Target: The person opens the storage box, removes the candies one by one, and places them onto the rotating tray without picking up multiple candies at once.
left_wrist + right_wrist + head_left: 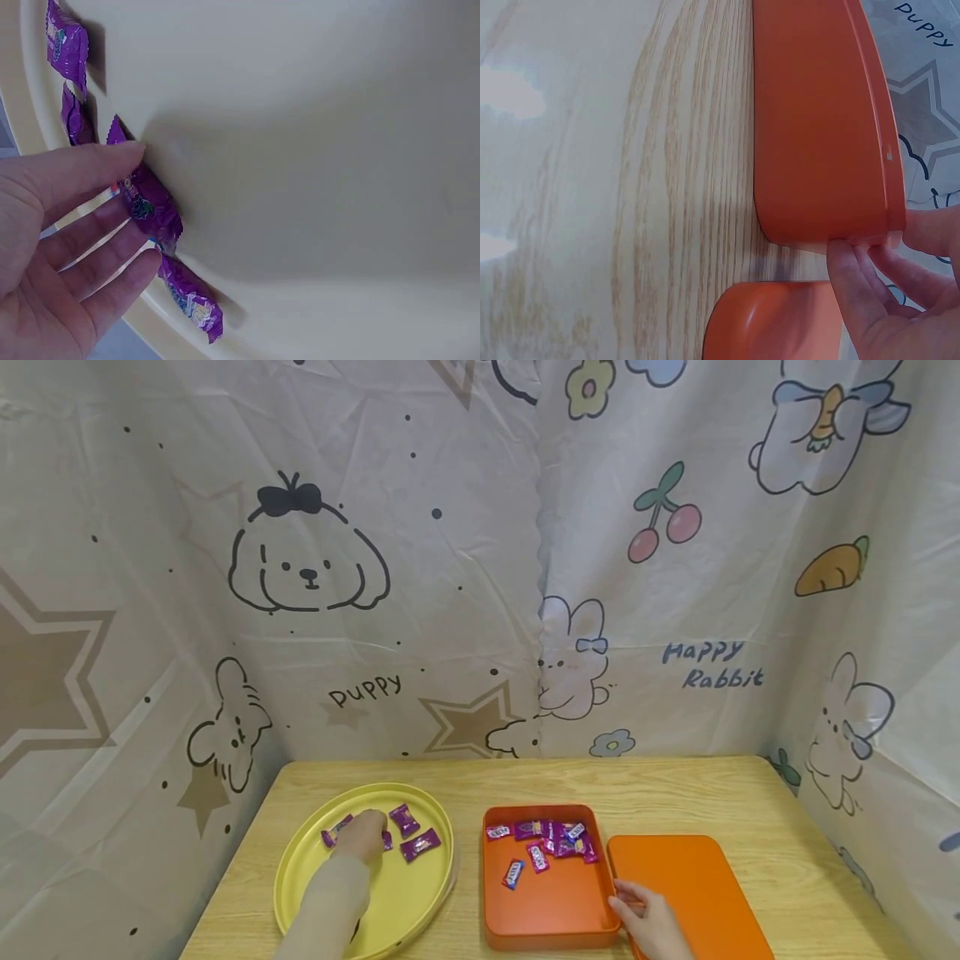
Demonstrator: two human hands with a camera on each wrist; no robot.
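On the left, a round yellow tray (393, 897) holds several purple-wrapped candies (420, 845) near its far rim. My left hand (362, 835) reaches over them. It pinches one purple candy (152, 206) between thumb and fingers, low over the tray; in the left wrist view another purple candy (193, 299) lies just past the fingertips. An orange box (551, 906) stands right of the tray, with purple candies (576, 846) and smaller pink and blue candies (513, 873) mostly toward its far side. My right hand (648, 917) grips the box's right wall near the front corner.
A flat orange lid (693, 885) lies on the wooden table (465, 777) just right of the box, partly under my right hand in the head view. A printed curtain (450, 568) surrounds the table at the back and sides.
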